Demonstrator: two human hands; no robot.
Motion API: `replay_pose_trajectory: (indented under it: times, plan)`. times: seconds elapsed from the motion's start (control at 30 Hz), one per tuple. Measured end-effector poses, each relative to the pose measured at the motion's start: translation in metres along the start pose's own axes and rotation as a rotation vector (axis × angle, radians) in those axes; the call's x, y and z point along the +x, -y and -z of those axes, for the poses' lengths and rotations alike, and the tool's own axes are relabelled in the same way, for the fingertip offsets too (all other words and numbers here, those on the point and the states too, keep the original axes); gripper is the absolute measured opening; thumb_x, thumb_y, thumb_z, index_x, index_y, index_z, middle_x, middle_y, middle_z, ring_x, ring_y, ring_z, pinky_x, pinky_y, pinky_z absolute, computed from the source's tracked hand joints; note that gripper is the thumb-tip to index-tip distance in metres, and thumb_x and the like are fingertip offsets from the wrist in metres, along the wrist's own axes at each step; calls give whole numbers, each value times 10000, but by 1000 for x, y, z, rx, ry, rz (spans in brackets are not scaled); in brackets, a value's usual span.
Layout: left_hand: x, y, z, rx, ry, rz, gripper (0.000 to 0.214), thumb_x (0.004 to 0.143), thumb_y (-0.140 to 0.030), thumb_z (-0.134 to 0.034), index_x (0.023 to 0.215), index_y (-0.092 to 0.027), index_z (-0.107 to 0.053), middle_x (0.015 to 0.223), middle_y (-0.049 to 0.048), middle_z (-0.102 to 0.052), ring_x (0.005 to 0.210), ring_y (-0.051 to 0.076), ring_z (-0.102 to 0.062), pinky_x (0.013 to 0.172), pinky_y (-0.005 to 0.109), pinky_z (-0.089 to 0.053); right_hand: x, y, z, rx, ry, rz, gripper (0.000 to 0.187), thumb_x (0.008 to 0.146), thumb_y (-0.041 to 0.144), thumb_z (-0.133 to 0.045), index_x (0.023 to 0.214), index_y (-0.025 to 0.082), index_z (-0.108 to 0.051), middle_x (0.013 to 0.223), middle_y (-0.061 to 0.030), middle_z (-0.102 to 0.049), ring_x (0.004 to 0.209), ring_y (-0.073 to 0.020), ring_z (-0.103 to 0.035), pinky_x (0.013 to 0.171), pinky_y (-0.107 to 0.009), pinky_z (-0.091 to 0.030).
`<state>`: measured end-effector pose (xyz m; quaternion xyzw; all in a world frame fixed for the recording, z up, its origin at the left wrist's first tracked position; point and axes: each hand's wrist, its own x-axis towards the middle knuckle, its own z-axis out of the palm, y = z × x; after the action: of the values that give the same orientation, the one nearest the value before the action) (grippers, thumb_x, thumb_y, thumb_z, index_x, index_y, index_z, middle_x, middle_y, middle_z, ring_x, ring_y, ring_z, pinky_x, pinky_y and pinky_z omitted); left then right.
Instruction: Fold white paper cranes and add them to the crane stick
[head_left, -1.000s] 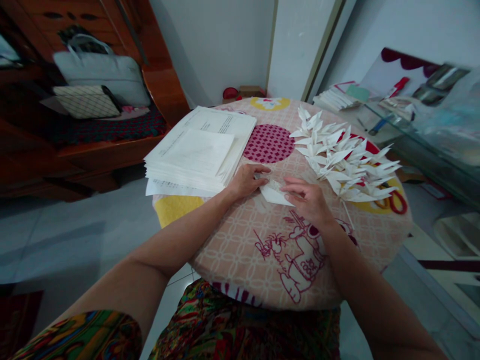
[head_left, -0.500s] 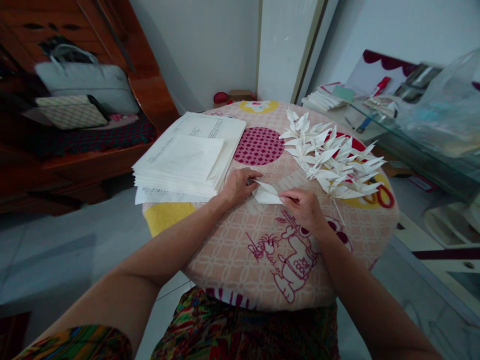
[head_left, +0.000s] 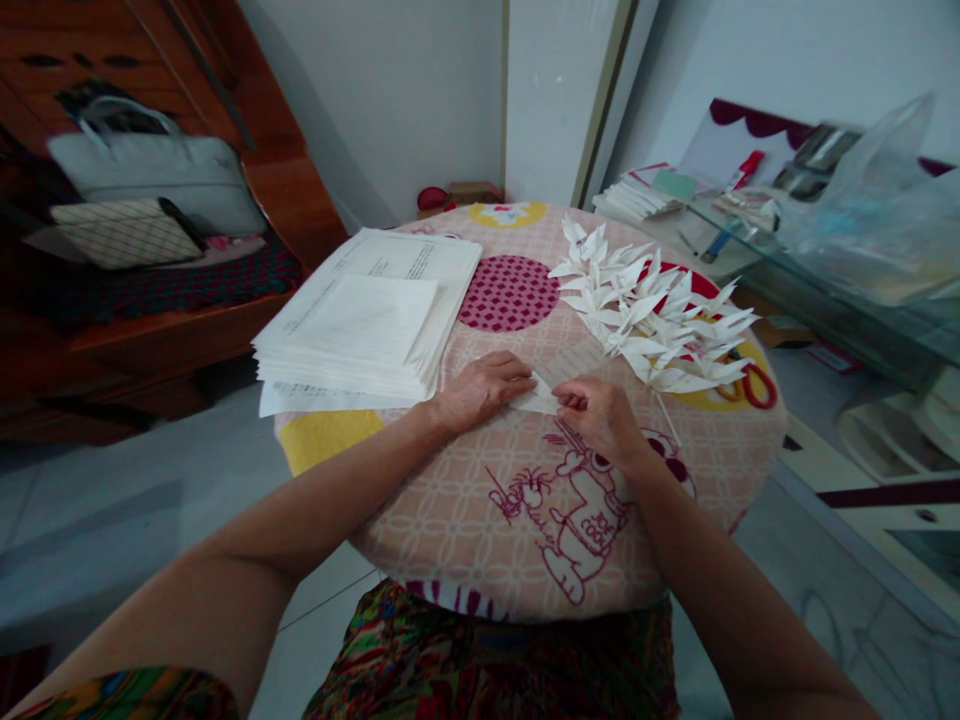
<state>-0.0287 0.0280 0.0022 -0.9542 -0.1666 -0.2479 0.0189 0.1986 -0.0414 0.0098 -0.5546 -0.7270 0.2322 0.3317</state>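
A small piece of folded white paper (head_left: 534,400) lies on the cloth-covered round table between my two hands. My left hand (head_left: 484,390) is closed over its left end, fingers together and pressing the paper down. At the right end, my right hand (head_left: 600,412) pinches the edge between thumb and fingertips. The fingers cover much of the paper, so its exact folds are hidden. Beyond my right hand spreads a group of several folded white paper pieces (head_left: 652,310) with pointed tips.
A thick stack of printed sheets (head_left: 360,330) stands at the left, with smaller blank paper (head_left: 367,315) on top. Red-handled scissors (head_left: 759,386) lie at the right, partly under the folded pieces. A glass shelf (head_left: 825,270) with plastic bags adjoins the right side.
My left fingers have moved from the raised upper flap to lie over the paper, and the flap is now down. My right hand keeps its pinch. The view has shifted slightly.
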Motion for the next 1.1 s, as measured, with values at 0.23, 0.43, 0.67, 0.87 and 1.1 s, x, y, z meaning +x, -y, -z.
replay_pose_trajectory:
  times: [0.23, 0.43, 0.67, 0.87, 1.1]
  plan:
    - [-2, -6, 4, 2, 115, 48, 243, 939, -138, -521, 1085, -143, -715, 1080, 113, -722, 985, 210, -659, 844, 333, -556, 1, 0, 5, 55, 7, -109, 277, 634, 19, -638, 855, 129, -765, 671, -11, -681, 617, -154, -634, 589, -239, -486]
    - [-7, -13, 7, -23, 142, 170, 303, 950, -151, -511, 1197, -177, -684, 1170, 102, -714, 1050, 217, -666, 883, 355, -572, 0, 3, 6, 29, 36, -88, 287, 656, 11, -614, 869, 135, -761, 688, -11, -684, 628, -151, -626, 603, -241, -475]
    - [-11, -24, 5, -31, 143, 241, 287, 972, -211, -524, 1204, -187, -692, 1207, 123, -698, 1087, 231, -655, 912, 383, -572, -2, 9, -2, -222, 39, 96, 270, 743, 23, -536, 858, 138, -751, 797, -77, -691, 749, -190, -609, 714, -291, -468]
    - [-10, -20, 3, -168, 34, 225, 282, 995, -236, -487, 1124, -162, -727, 1142, 125, -726, 1050, 220, -676, 917, 374, -567, -8, 26, -36, -375, 40, 165, 419, 858, 51, -394, 1141, 69, -702, 1178, -208, -676, 1114, -293, -581, 995, -422, -473]
    - [-18, -11, 2, -279, -62, 215, 250, 977, -219, -534, 1115, -180, -739, 1153, 110, -738, 1071, 197, -683, 944, 344, -554, -23, 28, -63, -345, 72, 128, 619, 978, 296, -428, 1521, 10, -349, 1577, -264, -348, 1493, -361, -264, 1182, -578, -303]
